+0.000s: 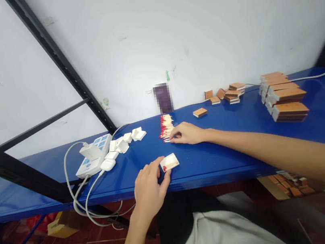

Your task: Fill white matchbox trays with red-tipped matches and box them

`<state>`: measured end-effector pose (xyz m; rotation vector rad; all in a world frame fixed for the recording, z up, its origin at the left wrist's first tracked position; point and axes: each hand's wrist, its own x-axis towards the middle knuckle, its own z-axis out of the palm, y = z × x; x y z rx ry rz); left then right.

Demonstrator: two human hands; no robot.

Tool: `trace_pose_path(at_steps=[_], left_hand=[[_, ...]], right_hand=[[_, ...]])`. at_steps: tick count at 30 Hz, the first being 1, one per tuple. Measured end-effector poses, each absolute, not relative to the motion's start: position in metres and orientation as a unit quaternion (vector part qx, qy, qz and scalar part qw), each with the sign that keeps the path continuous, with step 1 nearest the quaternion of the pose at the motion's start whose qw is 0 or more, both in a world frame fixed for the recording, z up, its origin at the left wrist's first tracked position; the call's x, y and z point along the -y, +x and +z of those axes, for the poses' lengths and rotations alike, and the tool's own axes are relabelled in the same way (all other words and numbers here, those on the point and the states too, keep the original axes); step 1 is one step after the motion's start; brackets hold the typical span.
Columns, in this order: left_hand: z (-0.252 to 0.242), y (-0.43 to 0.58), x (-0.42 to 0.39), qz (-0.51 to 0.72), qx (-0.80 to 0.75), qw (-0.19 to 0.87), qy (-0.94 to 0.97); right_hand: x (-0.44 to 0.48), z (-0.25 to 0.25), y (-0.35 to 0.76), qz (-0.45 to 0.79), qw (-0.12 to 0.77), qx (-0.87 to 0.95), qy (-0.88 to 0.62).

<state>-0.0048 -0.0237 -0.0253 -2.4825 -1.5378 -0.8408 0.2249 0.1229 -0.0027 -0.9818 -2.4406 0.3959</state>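
My left hand [149,187] grips a small white matchbox tray [165,162] between thumb and fingers at the table's front edge. Several red-headed matches [171,166] lie along the tray's near side. Just beyond it, my right hand [189,133] pinches at the near end of a long row of loose matches [166,124], their red heads mostly toward the left. Which match is between its fingertips is too small to make out clearly.
White empty trays [122,145] lie at the left beside a power strip [96,156] with cables. Brown matchbox sleeves or boxes [232,93] sit at the back right, one matchbox [200,112] nearer. Stacked matchboxes [288,107] stand farther right. A black post [62,67] rises at left.
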Motion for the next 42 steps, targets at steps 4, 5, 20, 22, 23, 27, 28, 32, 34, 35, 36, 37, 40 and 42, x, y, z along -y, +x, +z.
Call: trace_pose_path(at_steps=[4, 5, 20, 22, 23, 27, 28, 32, 34, 35, 36, 37, 40, 42], left_hand=[[-0.0276, -0.0056, 0.0233, -0.289, 0.506, 0.033, -0.812], [-0.0278, -0.0057, 0.0233, -0.29, 0.506, 0.032, -0.812], [-0.0277, -0.0061, 0.0233, -0.283, 0.513, 0.013, -0.81], [-0.0273, -0.006, 0.0235, -0.282, 0.513, 0.015, -0.81], [-0.0272, -0.0059, 0.0235, -0.282, 0.514, 0.017, -0.81], [-0.0276, -0.0062, 0.0234, -0.282, 0.514, 0.018, -0.81], [-0.0278, -0.0063, 0.0233, -0.282, 0.513, 0.018, -0.81], [-0.028, -0.0066, 0.0228, -0.283, 0.513, 0.017, -0.811], [-0.0276, -0.0063, 0.0228, -0.281, 0.513, 0.016, -0.811], [-0.0274, -0.0062, 0.023, -0.281, 0.513, 0.016, -0.811], [-0.0272, -0.006, 0.0231, -0.28, 0.514, 0.016, -0.811], [-0.0271, -0.0059, 0.0232, -0.279, 0.514, 0.017, -0.811], [-0.0269, -0.0057, 0.0233, -0.279, 0.513, 0.02, -0.811], [-0.0271, -0.0057, 0.0232, -0.282, 0.511, 0.021, -0.812]], right_hand=[[-0.1232, -0.002, 0.2256, 0.143, 0.237, 0.899, -0.341], [-0.1231, -0.0017, 0.2258, 0.144, 0.237, 0.9, -0.337], [-0.1151, 0.002, 0.2223, 0.125, 0.231, 0.899, -0.35], [-0.1149, 0.0024, 0.2225, 0.114, 0.225, 0.906, -0.339], [-0.1148, 0.0025, 0.2228, 0.113, 0.224, 0.908, -0.334], [-0.1151, 0.0023, 0.2234, 0.114, 0.225, 0.91, -0.328], [-0.1154, 0.002, 0.2235, 0.114, 0.225, 0.91, -0.329], [-0.1163, 0.0014, 0.2243, 0.114, 0.227, 0.912, -0.323], [-0.1162, 0.0019, 0.2251, 0.123, 0.227, 0.913, -0.316], [-0.116, 0.0024, 0.2255, 0.134, 0.23, 0.912, -0.313], [-0.1158, 0.0028, 0.2258, 0.147, 0.235, 0.908, -0.314], [-0.1157, 0.003, 0.2261, 0.161, 0.241, 0.902, -0.318], [-0.116, 0.0023, 0.2256, 0.177, 0.254, 0.882, -0.354], [-0.1168, 0.0005, 0.2246, 0.156, 0.249, 0.879, -0.375]])
